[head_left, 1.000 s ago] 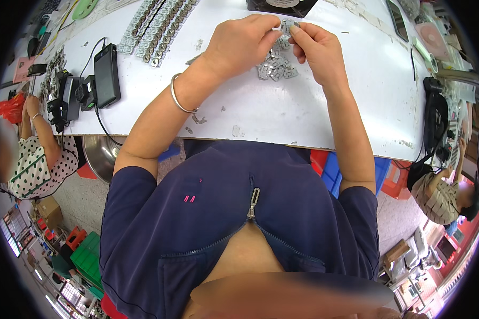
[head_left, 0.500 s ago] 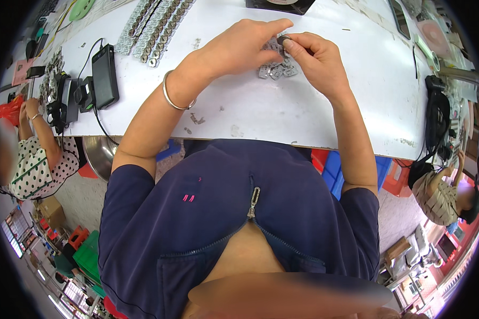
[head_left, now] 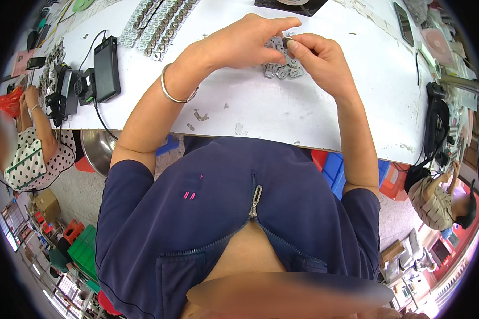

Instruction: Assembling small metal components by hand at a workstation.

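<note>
I'd hold level the small dark piece, seemingly a disc, clamped in my right hand, with my left hand's fingers apart beside the metal parts.

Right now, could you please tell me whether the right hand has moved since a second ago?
Yes, slightly: the right hand has come down the picture, farther below the black box.

The table is white with grey scuffs by its near edge. Toward its far edge, small metal parts are silvery. The navy shirt bears pink marks; by the near-left corner, a co-worker's white top has black dots.
</note>
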### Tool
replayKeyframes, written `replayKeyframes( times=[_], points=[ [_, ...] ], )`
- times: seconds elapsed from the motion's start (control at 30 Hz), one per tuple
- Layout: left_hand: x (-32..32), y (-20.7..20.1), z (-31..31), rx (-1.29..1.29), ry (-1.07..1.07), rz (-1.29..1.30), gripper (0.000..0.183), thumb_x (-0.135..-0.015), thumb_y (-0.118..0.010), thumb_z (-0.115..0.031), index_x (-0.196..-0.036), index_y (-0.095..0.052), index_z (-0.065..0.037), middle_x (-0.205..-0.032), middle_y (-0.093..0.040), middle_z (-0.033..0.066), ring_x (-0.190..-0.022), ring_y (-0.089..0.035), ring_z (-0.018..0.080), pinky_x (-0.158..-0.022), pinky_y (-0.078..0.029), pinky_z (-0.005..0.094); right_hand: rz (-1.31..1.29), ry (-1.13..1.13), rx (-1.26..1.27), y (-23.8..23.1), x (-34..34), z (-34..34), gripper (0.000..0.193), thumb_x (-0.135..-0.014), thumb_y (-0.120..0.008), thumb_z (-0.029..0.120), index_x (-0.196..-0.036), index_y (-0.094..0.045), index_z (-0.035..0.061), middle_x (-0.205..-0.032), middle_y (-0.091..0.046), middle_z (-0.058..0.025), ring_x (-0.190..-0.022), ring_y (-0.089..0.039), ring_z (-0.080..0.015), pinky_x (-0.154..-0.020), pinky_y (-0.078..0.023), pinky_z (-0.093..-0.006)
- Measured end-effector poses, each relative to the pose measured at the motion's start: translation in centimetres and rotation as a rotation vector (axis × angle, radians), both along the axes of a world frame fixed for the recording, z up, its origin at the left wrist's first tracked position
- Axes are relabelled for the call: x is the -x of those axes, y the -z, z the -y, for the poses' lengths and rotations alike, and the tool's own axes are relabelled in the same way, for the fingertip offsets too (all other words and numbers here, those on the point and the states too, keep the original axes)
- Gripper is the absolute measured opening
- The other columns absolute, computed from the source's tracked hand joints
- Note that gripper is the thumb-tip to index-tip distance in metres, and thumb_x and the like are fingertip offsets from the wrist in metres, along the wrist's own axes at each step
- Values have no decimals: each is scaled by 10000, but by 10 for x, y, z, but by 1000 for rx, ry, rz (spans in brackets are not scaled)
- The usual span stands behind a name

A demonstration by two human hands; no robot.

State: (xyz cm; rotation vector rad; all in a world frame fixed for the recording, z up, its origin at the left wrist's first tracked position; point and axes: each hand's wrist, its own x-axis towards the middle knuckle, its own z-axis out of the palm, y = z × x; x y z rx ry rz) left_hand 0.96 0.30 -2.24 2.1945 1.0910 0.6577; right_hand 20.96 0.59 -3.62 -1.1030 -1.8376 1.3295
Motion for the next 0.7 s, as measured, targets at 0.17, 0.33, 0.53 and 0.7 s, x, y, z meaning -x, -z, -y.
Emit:
replayKeyframes(
  times=[0.17, 0.33, 0.53, 0.7],
  points=[
    [-2, 3, 1, 157, 50, 28, 679, -724, -743, -96, -1348, -477, -84, -960, -690, 177, -766, -678, 246, -680, -526, 317, 86, -42, 7, 2, 5, 4, 216, -905, -601, 192, -906, -696, -3, -651, -577, 3, -600, -477, -54, -547, -395, -231],
    [-3, -2, 1, 181, 35, 48, 547, -757, -714, -106, -1275, -549, -48, -895, -694, 145, -725, -660, 202, -656, -521, 301, 173, -59, -34, -4, 7, 3, 210, -904, -604, 187, -899, -690, -5, -658, -587, -1, -575, -484, -56, -531, -414, -235],
    [8, -15, -7, 332, -45, -57, 232, -873, -610, -197, -984, -652, 3, -736, -643, 75, -602, -588, 106, -560, -485, 242, 24, 44, 143, -8, 4, -6, 196, -909, -608, 189, -910, -682, 8, -677, -589, 10, -567, -494, -43, -521, -422, -203],
    [23, -13, -8, 683, 115, 149, 256, -903, -552, -237, -781, -622, -23, -687, -620, 63, -596, -584, 110, -569, -476, 246, -443, -275, 492, -2, -3, -17, 194, -925, -588, 187, -925, -652, 3, -670, -578, 16, -570, -529, -55, -537, -436, -199]
  ],
)
